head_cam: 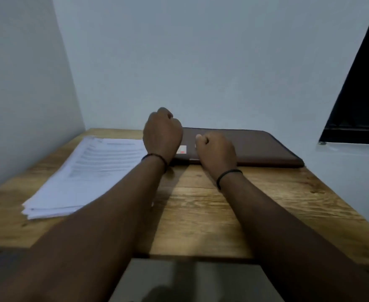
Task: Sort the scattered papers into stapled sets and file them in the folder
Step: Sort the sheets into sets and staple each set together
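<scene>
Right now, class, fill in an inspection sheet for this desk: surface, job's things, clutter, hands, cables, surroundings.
Surface: wooden table, plank top, set in a corner.
Job's things: paper stack loosely piled at left; brown folder closed, flat at the far edge.
Clutter: nothing seen.
Hands: left hand fingers curled, raised by the folder's left end; right hand fingers curled, over the folder's near edge; neither visibly holds anything. A dark band on each wrist.
Cables: nothing seen.
Surroundings: pale walls; dark window at right.
</scene>
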